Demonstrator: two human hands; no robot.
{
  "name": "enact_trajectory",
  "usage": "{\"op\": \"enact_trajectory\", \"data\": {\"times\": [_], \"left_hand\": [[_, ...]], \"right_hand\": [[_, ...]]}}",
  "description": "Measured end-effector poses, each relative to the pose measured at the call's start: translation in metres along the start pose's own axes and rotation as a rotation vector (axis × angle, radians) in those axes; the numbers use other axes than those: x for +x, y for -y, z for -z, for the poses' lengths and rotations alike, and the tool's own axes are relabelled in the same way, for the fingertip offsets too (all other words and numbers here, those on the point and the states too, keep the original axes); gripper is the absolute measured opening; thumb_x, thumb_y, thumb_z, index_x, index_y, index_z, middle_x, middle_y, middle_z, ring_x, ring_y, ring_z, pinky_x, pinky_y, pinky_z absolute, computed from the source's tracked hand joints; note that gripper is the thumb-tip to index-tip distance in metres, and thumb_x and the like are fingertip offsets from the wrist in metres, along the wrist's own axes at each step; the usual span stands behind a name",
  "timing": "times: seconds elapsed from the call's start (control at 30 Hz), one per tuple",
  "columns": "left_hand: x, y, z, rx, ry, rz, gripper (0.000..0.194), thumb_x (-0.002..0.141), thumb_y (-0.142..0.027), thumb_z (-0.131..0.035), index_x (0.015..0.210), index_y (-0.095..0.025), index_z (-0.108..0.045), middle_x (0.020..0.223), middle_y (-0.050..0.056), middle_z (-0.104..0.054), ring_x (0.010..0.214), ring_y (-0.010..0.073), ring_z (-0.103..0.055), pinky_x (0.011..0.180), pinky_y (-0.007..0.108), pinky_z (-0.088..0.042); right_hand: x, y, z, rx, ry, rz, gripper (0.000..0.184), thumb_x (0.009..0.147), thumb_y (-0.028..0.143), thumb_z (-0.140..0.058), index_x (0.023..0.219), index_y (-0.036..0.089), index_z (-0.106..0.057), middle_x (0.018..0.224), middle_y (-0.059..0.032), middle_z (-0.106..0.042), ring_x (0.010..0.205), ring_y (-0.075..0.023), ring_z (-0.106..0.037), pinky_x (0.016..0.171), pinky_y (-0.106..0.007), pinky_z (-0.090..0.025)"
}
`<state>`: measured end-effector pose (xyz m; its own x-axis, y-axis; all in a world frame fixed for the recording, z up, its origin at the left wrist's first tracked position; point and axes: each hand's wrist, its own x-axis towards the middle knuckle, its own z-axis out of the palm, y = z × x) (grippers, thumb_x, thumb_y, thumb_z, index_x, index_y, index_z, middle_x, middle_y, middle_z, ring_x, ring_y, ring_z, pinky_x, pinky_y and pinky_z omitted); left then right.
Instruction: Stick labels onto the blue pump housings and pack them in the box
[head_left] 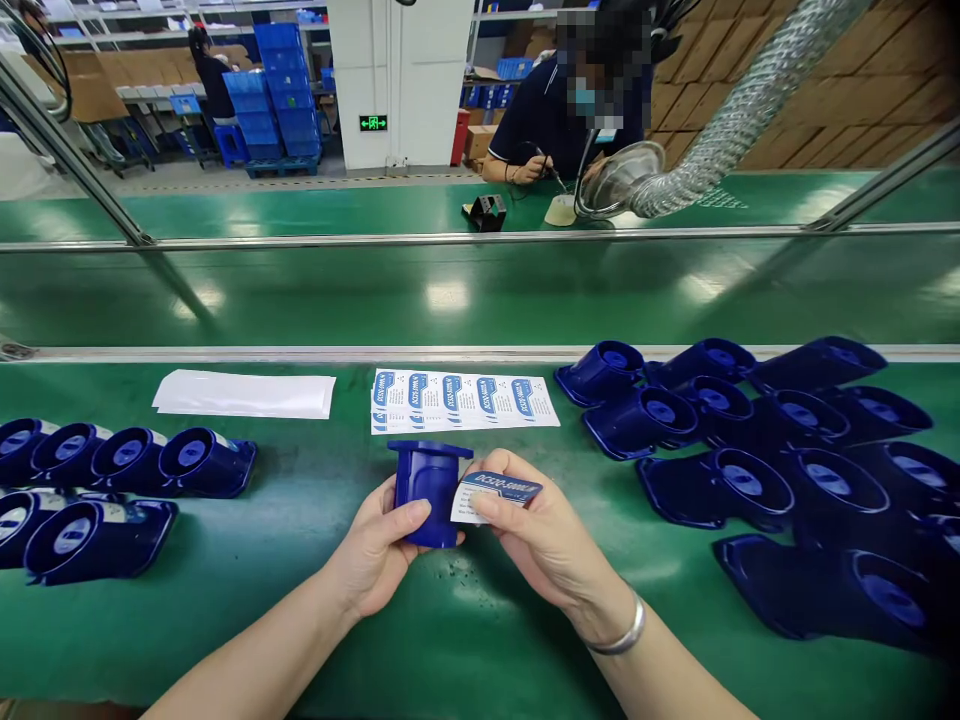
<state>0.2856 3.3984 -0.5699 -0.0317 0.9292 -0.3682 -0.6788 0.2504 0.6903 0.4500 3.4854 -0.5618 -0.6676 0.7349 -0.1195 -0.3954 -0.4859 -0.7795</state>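
Observation:
My left hand (390, 545) is closed around a dark blue plastic housing (429, 490), its flanged end facing up. Between the thumb and fingers of my right hand (536, 535) is a blue-and-white printed label (491, 493). The label's left edge is close against the side of the housing; whether it touches cannot be made out. Just beyond my hands lie sheets of the same labels (465, 402) on the green work surface (315, 610).
Several blue housings (750, 480) crowd the right side. More housings (202, 462), some with white labels, stand in rows at left. White backing sheets (244, 394) lie at back left. A metal rail (480, 354) crosses behind; a co-worker (570, 110) sits beyond, by a duct hose (720, 150).

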Motion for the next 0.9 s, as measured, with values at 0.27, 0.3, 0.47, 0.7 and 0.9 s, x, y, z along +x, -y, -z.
{"op": "enact_trajectory", "data": {"times": [0.27,0.3,0.47,0.7,0.9], "left_hand": [[0.001,0.003,0.001,0.22,-0.127,-0.106,0.051,0.086,-0.043,-0.076,0.13,-0.023,-0.058,0.13,0.008,-0.066,0.128,0.0294,-0.056,0.11,0.042,-0.044],[0.002,0.003,0.001,0.241,-0.136,-0.112,0.051,0.087,-0.043,-0.075,0.13,-0.023,-0.058,0.13,0.008,-0.066,0.129,0.0295,-0.056,0.111,0.043,-0.042],[0.002,0.0,0.001,0.262,-0.115,-0.111,0.053,0.088,-0.041,-0.075,0.133,-0.023,-0.054,0.136,0.009,-0.063,0.132,0.03,-0.053,0.112,0.043,-0.042],[0.002,-0.002,0.002,0.286,-0.08,-0.106,0.053,0.09,-0.04,-0.072,0.136,-0.024,-0.052,0.139,0.008,-0.061,0.133,0.0304,-0.052,0.11,0.041,-0.042],[0.001,-0.002,0.001,0.263,-0.093,-0.09,0.048,0.091,-0.043,-0.07,0.132,-0.024,-0.056,0.135,0.008,-0.062,0.129,0.0319,-0.053,0.102,0.039,-0.045]], "right_hand": [[-0.004,-0.005,-0.002,-0.107,-0.052,-0.055,0.032,0.077,0.029,-0.089,0.079,0.019,-0.058,0.076,0.0028,-0.057,0.072,-0.0104,-0.049,0.07,-0.023,-0.04],[-0.005,-0.007,-0.002,-0.116,-0.055,-0.072,0.033,0.077,0.03,-0.089,0.08,0.019,-0.058,0.076,0.0029,-0.057,0.072,-0.0105,-0.049,0.07,-0.023,-0.04],[-0.005,-0.01,0.0,-0.129,-0.082,-0.122,0.036,0.075,0.033,-0.091,0.081,0.018,-0.059,0.074,0.004,-0.054,0.069,-0.0095,-0.046,0.068,-0.022,-0.037],[-0.004,-0.008,-0.002,-0.142,-0.105,-0.151,0.038,0.072,0.036,-0.092,0.079,0.018,-0.059,0.07,0.0042,-0.054,0.066,-0.0103,-0.045,0.064,-0.023,-0.037],[-0.004,-0.01,-0.002,-0.151,-0.107,-0.177,0.038,0.072,0.037,-0.092,0.081,0.019,-0.059,0.069,0.0033,-0.058,0.067,-0.0114,-0.048,0.066,-0.025,-0.038]]}}
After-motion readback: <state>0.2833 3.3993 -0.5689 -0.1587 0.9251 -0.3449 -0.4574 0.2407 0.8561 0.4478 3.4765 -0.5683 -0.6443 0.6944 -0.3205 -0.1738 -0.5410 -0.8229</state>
